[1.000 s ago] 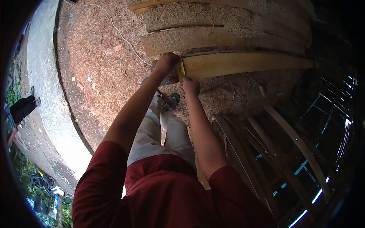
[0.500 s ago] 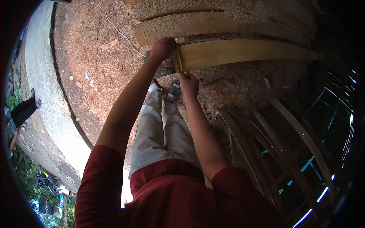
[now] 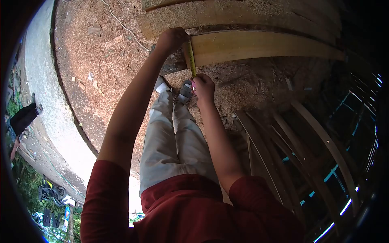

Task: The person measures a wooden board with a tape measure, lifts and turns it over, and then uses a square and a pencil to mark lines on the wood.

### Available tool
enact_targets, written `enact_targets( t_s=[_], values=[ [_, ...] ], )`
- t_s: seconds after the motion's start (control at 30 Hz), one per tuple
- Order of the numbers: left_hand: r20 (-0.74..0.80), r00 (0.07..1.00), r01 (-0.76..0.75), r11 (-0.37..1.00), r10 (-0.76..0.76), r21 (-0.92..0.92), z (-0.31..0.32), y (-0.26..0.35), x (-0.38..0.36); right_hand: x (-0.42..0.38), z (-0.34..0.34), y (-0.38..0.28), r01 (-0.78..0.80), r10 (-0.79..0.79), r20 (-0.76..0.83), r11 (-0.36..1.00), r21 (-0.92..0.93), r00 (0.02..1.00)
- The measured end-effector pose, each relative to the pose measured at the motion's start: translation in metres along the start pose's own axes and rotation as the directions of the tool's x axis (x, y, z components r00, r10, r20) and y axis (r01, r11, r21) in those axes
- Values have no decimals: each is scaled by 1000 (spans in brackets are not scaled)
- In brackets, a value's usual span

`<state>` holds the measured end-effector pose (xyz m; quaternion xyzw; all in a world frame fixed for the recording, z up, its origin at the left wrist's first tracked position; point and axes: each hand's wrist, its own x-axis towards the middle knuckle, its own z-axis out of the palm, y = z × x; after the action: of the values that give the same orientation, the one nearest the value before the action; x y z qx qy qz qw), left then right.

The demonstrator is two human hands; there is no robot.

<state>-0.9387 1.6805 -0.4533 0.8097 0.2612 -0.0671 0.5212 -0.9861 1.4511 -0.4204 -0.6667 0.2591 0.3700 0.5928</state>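
Note:
A yellow tape measure blade runs across the end of a pale wooden board. At the board's far edge, my left hand is closed, pinching the blade's end. My right hand sits just off the near edge, wrapped round the tape measure's case, of which a small pink part shows between the fingers. The length of blade between both hands is stretched straight. A dark wooden block lies under the board's end.
More wide planks, strewn with shavings, lie beyond the board. Wood shavings cover the ground, and a pale cord crosses it. Several long timbers lean at the right. A concrete strip runs along the left.
My right hand has drawn a little away from the board's near edge, and more yellow blade shows between the hands. The view has shifted slightly, so the boards sit higher.

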Motion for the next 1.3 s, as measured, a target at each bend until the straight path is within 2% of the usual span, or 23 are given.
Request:
enact_targets(
  t_s=[0.2,0.53,0.63,0.73,0.8,0.83,0.9,1.03,1.1,1.17,1.23,1.3],
  values=[
    [-16,1000,-19,1000,19,-6,4,-6,1,12,8,-10,86,-87,66,996,27,994],
    [-54,998,-42,999,41,-29,5,-7,-1,21,5,4,93,-97,64,994,64,993],
    [-62,997,-42,999,42,2,4,-3,-3,22,2,5,142,-157,139,983,113,978],
    [-47,999,-19,1000,20,2,2,-3,-3,17,5,0,96,-106,109,991,96,988],
    [-35,999,-16,1000,15,-13,3,-3,-2,17,4,-4,44,-45,20,998,51,999],
    [-34,999,-23,1000,23,-8,3,-2,-2,17,4,-4,50,-51,20,997,59,999],
    [-33,999,-14,1000,15,14,4,-2,-1,17,5,-5,59,-61,-39,997,-56,997],
    [-28,999,-29,999,28,-35,3,0,-2,22,3,-2,86,-90,-47,993,-84,995],
    [-33,999,11,999,-12,-47,3,-1,0,29,3,4,147,-162,-86,976,-162,983],
    [-24,1000,9,998,-10,-63,4,-4,2,32,2,8,142,-158,-96,977,-157,983],
    [-19,1000,7,997,-9,-78,6,-7,4,34,2,9,108,-112,-58,992,-66,992],
    [-38,999,-40,995,36,-93,6,-9,4,37,0,12,121,-126,-64,990,-74,990]
  ],
)
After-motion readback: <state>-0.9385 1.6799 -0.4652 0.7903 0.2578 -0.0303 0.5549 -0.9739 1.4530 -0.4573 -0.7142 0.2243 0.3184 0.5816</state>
